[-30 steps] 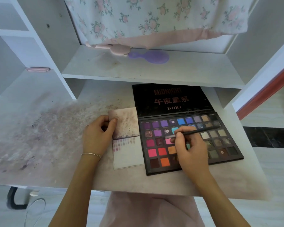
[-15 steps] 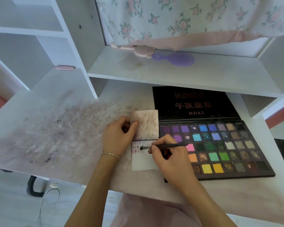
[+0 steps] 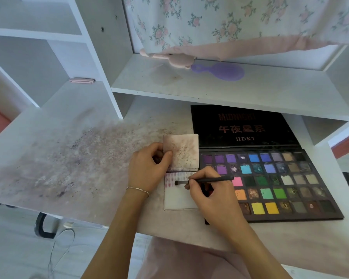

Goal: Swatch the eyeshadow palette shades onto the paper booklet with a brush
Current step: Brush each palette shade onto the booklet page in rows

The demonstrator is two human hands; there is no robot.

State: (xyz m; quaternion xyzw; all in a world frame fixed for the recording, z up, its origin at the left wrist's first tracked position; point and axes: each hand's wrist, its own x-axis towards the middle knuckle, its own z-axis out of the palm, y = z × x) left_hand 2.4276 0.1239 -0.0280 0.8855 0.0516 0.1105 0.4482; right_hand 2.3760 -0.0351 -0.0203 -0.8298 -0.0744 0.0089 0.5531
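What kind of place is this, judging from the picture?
Probably a home bedroom desk used for makeup: a white desk stained with powder, an open eyeshadow palette, and a purple hairbrush on the shelf under a floral cloth.

Premises: a private home, most likely a bedroom corner used for make-up. A white laminate desk (image 3: 48, 154) with built-in cubby shelves (image 3: 54, 37) stands under a floral curtain with a pink hem (image 3: 240, 23). The desk surface is heavily stained with purple and pink powder residue. On the shelf above lie a purple hairbrush (image 3: 224, 71) and a pink hairbrush (image 3: 173, 59), partly under the hem; a small pink item (image 3: 82, 80) sits in a side cubby. A large open eyeshadow palette (image 3: 270, 184) lies on the desk. A white cable (image 3: 56, 248) trails on the pale floor below.
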